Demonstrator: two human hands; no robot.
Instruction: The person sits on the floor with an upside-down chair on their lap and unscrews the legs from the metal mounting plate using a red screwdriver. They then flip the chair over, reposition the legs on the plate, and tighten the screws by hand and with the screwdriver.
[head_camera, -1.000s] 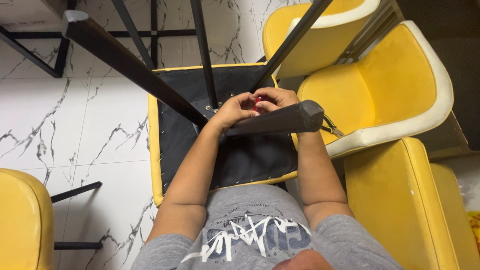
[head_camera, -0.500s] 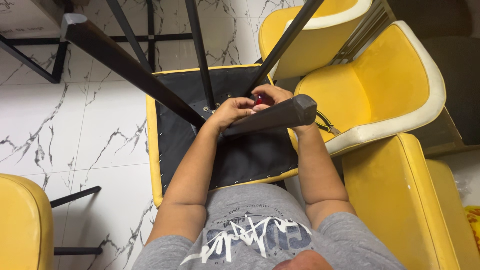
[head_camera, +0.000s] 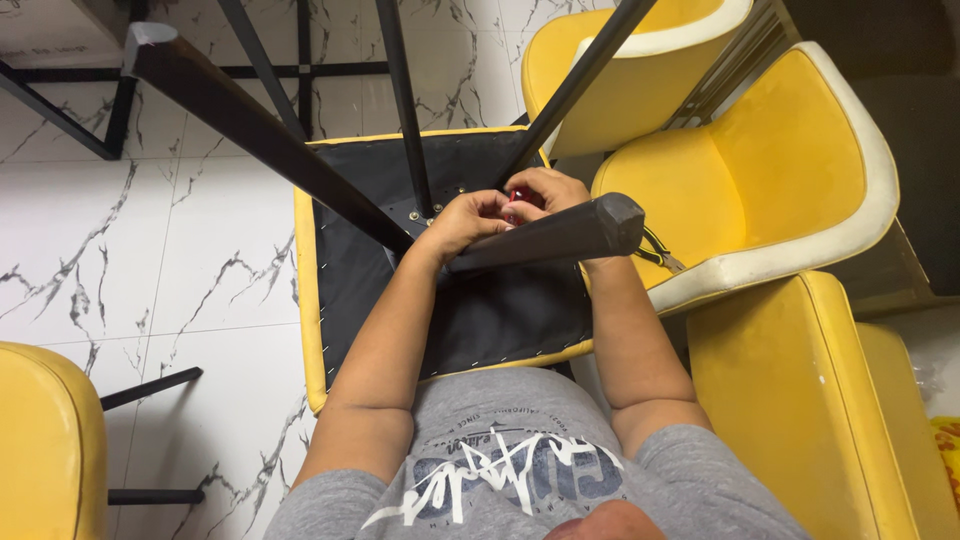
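An upturned yellow chair lies in front of me, its black fabric underside facing up and its dark legs sticking toward the camera. My left hand and my right hand meet at the centre of the underside, where the legs join. Both hands close around a small red tool, mostly hidden by my fingers. One dark leg crosses just below my hands and covers my right wrist.
Yellow shell chairs stand upright at the right and top; another yellow seat sits at lower right and one at lower left. The floor is white marble tile. A black metal frame stands at upper left.
My hands have stayed together at the leg joint, fingers shifting slightly around the red tool. The view has drifted a little.
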